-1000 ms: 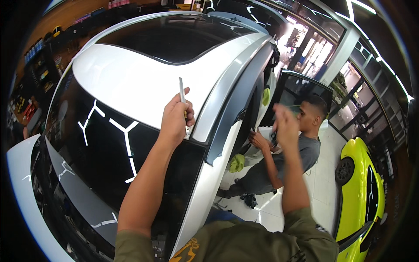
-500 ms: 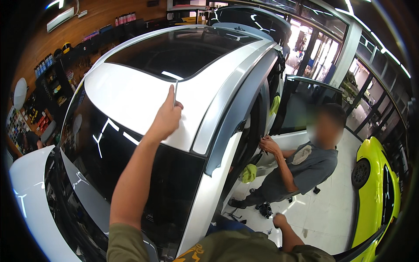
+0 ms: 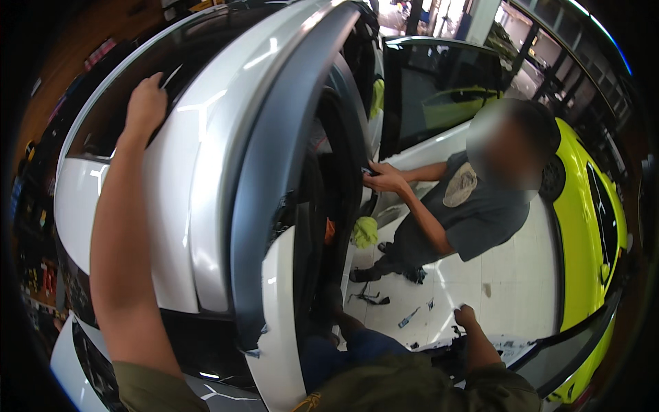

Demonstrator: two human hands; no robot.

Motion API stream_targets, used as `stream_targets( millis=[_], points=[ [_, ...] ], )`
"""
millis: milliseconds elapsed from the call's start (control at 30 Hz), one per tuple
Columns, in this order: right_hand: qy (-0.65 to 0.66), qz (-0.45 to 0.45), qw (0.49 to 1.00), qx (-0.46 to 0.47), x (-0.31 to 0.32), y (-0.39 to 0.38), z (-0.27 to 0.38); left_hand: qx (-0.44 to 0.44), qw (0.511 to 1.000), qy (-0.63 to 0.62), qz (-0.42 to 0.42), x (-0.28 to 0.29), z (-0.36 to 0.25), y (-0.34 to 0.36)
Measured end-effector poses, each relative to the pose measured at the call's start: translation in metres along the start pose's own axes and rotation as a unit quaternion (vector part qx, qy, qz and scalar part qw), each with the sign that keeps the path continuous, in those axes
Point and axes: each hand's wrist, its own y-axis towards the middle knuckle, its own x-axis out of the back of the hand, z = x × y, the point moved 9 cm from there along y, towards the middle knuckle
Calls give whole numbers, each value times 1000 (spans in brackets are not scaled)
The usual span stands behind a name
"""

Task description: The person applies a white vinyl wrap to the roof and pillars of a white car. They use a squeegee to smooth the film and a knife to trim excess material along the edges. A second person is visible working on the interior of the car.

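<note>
My left hand [image 3: 146, 103] is closed on a slim utility knife [image 3: 173, 73], its blade raised over the dark glass roof panel [image 3: 206, 33] of the white car. Beside it run a silver roof rail [image 3: 213, 226] and a grey-blue pillar strip [image 3: 268, 158], ragged at its lower end. My right hand [image 3: 465, 314] is low at the right, curled above the white floor; whatever it holds, if anything, is hidden.
A co-worker [image 3: 453, 220] stands beside the open rear door [image 3: 432, 96], hands [image 3: 384, 177] at the door opening. A green cloth [image 3: 365, 231] hangs below them. Dark scraps and tools [image 3: 371, 298] lie on the floor. A lime-green car [image 3: 576, 233] stands at the right.
My view has swung down toward the car's right side. My left hand with the knife has moved farther along the roof; my right hand has dropped from raised to low.
</note>
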Motion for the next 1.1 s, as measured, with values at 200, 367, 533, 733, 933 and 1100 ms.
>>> stream_targets(
  millis=[200,367,533,733,933,1100],
  points=[
    [134,94,895,415,34,-135,322,12,1000,-17,-2,58,-9,-31],
    [271,61,762,585,141,-260,429,-118,987,-110,21,137,-94,-121],
    [254,103,707,652,177,-326,463,-214,958,-69,176,195,-149,-270],
    [263,-89,606,746,267,-438,490,-283,929,-63,232,197,-191,-300],
    [150,-40,663,732,257,-474,494,-302,927,-67,213,204,-198,-319],
    [151,-105,636,750,252,-494,497,-334,931,-46,139,206,-196,-326]
  ],
)
